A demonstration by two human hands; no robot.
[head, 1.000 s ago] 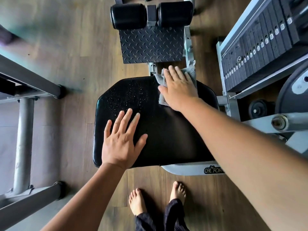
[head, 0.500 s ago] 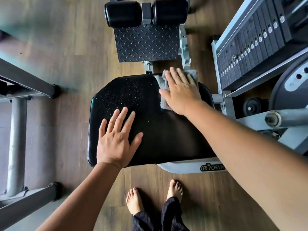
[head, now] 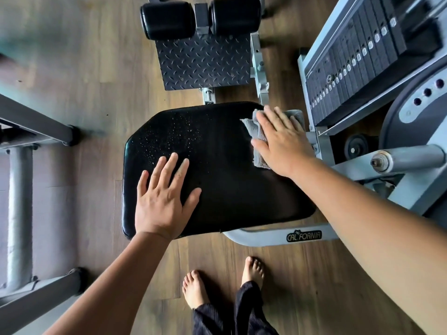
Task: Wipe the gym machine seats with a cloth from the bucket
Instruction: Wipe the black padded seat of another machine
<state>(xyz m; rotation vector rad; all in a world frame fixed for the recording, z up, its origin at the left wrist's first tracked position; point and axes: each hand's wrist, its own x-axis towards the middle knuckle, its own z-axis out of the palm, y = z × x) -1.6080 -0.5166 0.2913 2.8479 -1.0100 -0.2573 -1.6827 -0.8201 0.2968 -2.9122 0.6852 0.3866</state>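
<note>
A black padded gym seat (head: 225, 180) fills the middle of the view, with water droplets on its far left part. My right hand (head: 283, 143) presses flat on a grey cloth (head: 257, 134) at the seat's far right corner; most of the cloth is hidden under the palm. My left hand (head: 162, 197) rests flat on the seat's near left part, fingers spread, holding nothing. No bucket is in view.
Beyond the seat are a diamond-plate footplate (head: 203, 64) and two black roller pads (head: 167, 18). A weight stack (head: 358, 61) and grey frame (head: 411, 160) stand close on the right. Another machine's grey frame (head: 21, 201) is on the left. My bare feet (head: 196, 288) stand on wood flooring.
My right hand has slid the cloth rightward to the seat's far right corner. The left hand has stayed planted on the seat.
</note>
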